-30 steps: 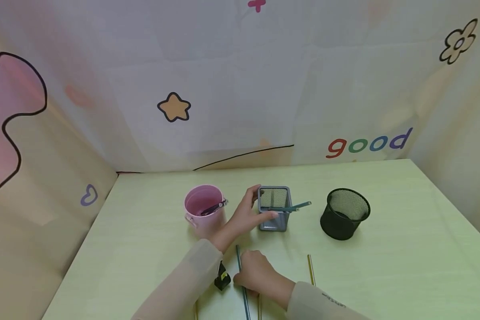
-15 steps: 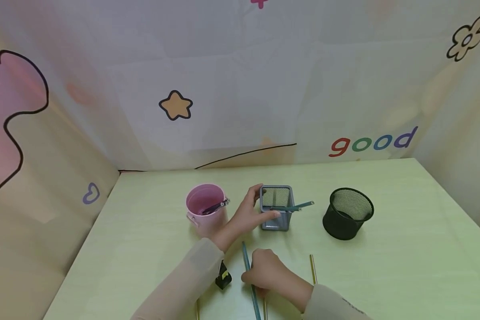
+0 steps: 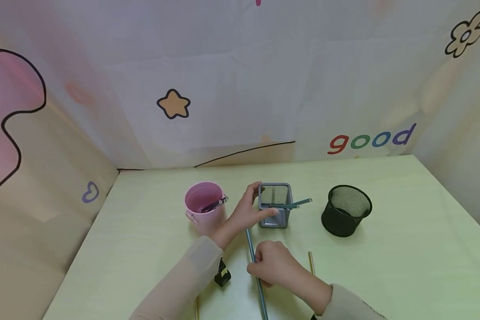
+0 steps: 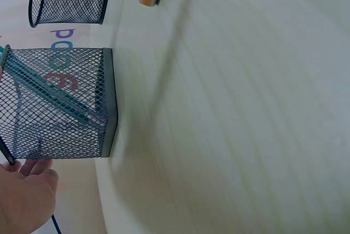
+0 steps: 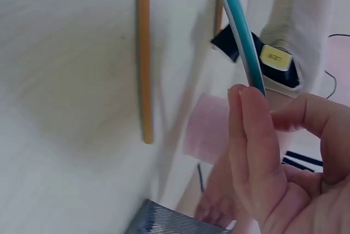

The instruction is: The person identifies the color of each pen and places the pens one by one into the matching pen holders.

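Teal pencil (image 3: pixel 261 293), one, pinched between thumb and fingers of right hand (image 3: pixel 275 264).
Pencil extends ahead of and behind the pinch. Beyond it: square mesh holder (image 3: pixel 274 220), two leaning pencils (image 3: pixel 285 206) inside, gripped at its rim by left hand (image 3: pixel 247 214); pink bucket (image 3: pixel 212 218) just left of that grip, black mesh cup (image 3: pixel 339 223) well right.

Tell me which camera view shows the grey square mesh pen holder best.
The head view: the grey square mesh pen holder appears wholly in frame, though the left hand hides part of it. The left wrist view is closer, but its edge crops the holder. The right wrist view catches only a mesh corner at the bottom.
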`<state>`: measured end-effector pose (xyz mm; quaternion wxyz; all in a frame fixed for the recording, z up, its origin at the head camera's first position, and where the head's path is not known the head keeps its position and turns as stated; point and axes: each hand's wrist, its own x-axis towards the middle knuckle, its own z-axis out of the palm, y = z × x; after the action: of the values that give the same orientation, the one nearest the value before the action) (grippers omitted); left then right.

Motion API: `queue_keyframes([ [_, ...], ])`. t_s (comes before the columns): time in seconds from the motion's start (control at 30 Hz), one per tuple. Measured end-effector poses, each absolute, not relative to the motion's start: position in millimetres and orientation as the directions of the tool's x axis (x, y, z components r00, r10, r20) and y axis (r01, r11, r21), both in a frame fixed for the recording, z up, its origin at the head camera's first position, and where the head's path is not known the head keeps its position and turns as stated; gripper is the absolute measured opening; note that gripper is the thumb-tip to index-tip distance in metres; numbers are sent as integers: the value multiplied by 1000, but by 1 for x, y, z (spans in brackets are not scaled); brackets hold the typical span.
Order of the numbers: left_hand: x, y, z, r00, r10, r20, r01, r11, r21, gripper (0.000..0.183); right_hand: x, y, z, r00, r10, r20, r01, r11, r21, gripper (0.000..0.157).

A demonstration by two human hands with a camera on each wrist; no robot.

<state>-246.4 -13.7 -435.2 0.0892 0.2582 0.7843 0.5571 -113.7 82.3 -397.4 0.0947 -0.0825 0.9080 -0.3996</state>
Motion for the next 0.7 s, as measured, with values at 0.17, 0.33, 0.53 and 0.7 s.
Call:
queue_keyframes([
  [0.17, -246, -15, -433, -854, 502, 138, 294, 246, 923, 87, -113, 81, -387, -973, -228, -46, -123, 672, -730, 17],
  [0.33, -245, -16, -431, -855, 499, 142, 289, 229, 930, 87, -110, 81, -374, -980, -199, 9, -146, 687, -712, 17],
  [0.53, -248, -14, -435, -853, 500, 150, 282, 199, 939, 85, -105, 85, -359, -987, -132, 96, -160, 666, -729, 11],
  [0.7, -249, -12, -438, -852, 495, 169, 292, 181, 939, 81, -103, 90, -348, -969, -65, 240, -223, 654, -723, 9],
])
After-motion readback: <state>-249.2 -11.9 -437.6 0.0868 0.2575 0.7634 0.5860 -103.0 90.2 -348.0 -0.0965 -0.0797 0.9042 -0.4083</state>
